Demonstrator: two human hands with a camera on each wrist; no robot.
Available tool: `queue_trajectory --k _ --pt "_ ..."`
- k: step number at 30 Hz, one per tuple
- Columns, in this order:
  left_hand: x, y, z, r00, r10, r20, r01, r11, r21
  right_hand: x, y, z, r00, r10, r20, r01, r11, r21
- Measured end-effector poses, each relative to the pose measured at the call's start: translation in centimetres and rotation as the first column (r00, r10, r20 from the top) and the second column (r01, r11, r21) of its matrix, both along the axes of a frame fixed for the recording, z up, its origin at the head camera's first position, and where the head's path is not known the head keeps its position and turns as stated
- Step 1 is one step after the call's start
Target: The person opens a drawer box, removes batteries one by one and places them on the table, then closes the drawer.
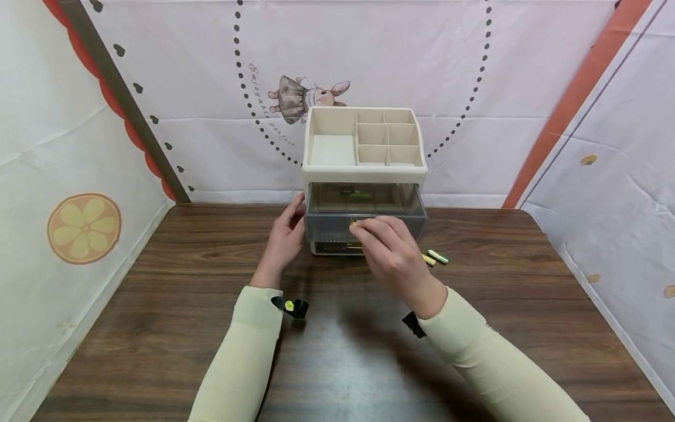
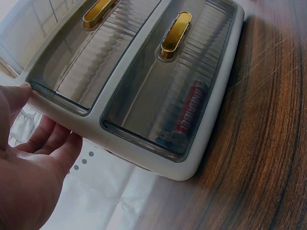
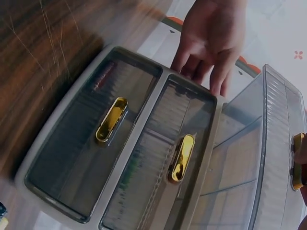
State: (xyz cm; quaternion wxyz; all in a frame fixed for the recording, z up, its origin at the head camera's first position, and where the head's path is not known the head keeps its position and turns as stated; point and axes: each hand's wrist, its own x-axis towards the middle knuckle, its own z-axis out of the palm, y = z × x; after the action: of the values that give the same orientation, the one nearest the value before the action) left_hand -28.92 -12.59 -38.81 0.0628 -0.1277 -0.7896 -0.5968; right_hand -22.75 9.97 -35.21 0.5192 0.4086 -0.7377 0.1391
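With our right hand [image 1: 392, 252] we pinch the gold handle [image 3: 298, 143] of the pulled-out top drawer [image 1: 329, 227] on the organizer [image 1: 364, 174]; our left hand [image 1: 285, 237] lies ungripping against its left side. 2 batteries [image 1: 438, 257] lie to its right.

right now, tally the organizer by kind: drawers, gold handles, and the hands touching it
Drawers: 3
Gold handles: 3
Left hand and right hand: 2
Total: 8
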Motion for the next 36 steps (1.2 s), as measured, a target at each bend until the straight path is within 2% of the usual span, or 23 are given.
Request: queue_trajectory --k 11,20,28,36 --pt "0.0 0.0 0.3 1.0 0.01 -0.015 -0.01 1.0 -0.014 -3.3 0.1 0.1 0.999 -0.023 0.036 0.022 1.0 0.02" --pt "-0.2 0.0 0.3 1.0 0.013 -0.024 -0.014 0.999 -0.033 -5.5 0.1 0.1 0.998 -0.058 0.013 0.057 0.998 0.041" --pt "-0.2 0.0 0.3 0.999 0.001 -0.044 -0.002 1.0 -0.031 -6.9 0.2 0.3 0.997 -0.076 0.01 0.075 0.995 0.065" --pt "-0.1 -0.2 0.2 0.999 0.002 -0.041 -0.003 0.999 -0.036 -7.2 0.3 0.3 0.997 -0.071 0.019 0.07 0.994 0.081"
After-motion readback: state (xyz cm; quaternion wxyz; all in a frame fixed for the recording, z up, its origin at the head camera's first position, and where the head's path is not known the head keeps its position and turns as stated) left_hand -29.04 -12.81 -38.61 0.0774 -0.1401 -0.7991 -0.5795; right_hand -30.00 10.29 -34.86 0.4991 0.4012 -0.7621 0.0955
